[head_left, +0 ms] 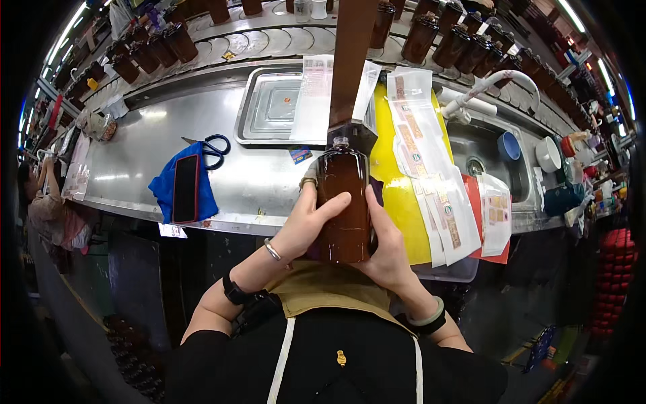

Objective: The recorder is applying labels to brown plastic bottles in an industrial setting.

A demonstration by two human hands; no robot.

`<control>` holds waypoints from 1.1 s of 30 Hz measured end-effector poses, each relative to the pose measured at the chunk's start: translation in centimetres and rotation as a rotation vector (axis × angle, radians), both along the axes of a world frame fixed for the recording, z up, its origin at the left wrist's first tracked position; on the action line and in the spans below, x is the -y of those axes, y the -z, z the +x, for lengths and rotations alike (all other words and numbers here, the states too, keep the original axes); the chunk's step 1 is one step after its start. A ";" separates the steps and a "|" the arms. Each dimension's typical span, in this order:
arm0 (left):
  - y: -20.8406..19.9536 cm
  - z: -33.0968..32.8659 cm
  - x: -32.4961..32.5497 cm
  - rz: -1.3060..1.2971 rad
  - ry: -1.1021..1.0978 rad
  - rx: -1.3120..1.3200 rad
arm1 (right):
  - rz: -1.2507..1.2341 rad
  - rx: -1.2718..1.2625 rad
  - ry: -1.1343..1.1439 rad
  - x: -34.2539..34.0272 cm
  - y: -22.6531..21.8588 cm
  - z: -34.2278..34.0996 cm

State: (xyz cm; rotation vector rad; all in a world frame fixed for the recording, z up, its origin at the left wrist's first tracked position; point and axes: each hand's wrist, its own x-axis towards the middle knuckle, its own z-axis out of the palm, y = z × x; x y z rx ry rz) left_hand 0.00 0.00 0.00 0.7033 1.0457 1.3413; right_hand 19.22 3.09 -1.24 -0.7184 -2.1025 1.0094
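A brown glass bottle [342, 215] stands upright before my body at the bench's front edge, its neck pointing away from me. Around its left side wraps my left hand [303, 222], the thumb lying across the bottle's front. My right hand [389, 246] grips the other side low down, thumb along the edge. Fingers behind the bottle are hidden. To the right, strips of printed labels [431, 161] lie over a yellow sheet [390, 158]. A small blue packet [300, 155] rests just left of the bottle's shoulder.
On the metal bench [134, 151] lie a phone [186, 188] on a blue cloth [163, 185], scissors [214, 152] and a metal tray [259, 111]. A brown post [351, 67] rises beyond the bottle. Right: a sink [464, 138] with faucet [484, 84]. Behind runs a conveyor [262, 40] carrying several bottles.
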 end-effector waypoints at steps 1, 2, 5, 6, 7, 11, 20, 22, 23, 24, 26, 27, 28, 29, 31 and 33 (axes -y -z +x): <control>0.3 0.5 -0.3 0.065 0.005 -0.054 | -0.076 -0.014 0.013 -0.3 -0.1 0.1; 0.4 0.6 -0.8 0.062 -0.009 -0.055 | -0.029 0.006 0.030 -0.7 -0.4 0.1; 0.4 1.7 -1.0 -0.003 -0.042 -0.079 | -0.247 0.010 0.020 -0.4 -0.6 0.6; 0.7 1.7 -1.5 -0.008 -0.046 -0.143 | -0.136 0.003 0.016 -0.8 -0.6 0.4; 0.8 1.6 -1.7 0.020 -0.043 -0.182 | -0.133 -0.003 0.021 -1.0 -0.6 0.4; 0.7 1.8 -2.0 0.085 -0.045 -0.277 | -0.118 -0.006 0.036 -0.9 -0.1 0.6; 1.4 0.9 -3.1 0.138 -0.018 -0.731 | -0.021 0.250 0.189 -1.5 3.1 -0.1; 1.7 -0.1 -2.5 0.153 0.064 -0.709 | -0.032 0.188 0.175 -1.4 3.1 0.1; 1.8 -0.9 -2.6 0.192 0.028 -0.729 | -0.039 0.157 0.169 -1.5 2.9 0.1; 1.9 -1.8 -2.7 0.230 -0.004 -0.746 | -0.014 0.153 0.155 -1.6 2.3 0.1; 2.9 -4.0 -3.2 0.180 -0.032 -0.820 | 0.028 0.160 0.156 -1.7 2.8 0.1; 2.9 -5.2 -3.7 0.139 -0.052 -0.796 | 0.048 0.170 0.160 -1.6 2.9 0.2; 2.9 -6.4 -4.6 0.185 -0.118 -0.809 | 0.053 0.155 0.149 -1.6 3.0 0.1; 2.6 -7.0 -4.9 0.171 -0.166 -0.908 | -0.009 0.229 0.148 -1.4 2.4 0.1; 2.2 -7.8 -5.9 0.227 -0.191 -0.835 | -0.007 0.223 0.148 -1.6 2.4 0.2; 1.7 -6.8 -6.0 0.296 -0.267 -0.771 | 0.012 0.206 0.061 -2.3 1.7 0.9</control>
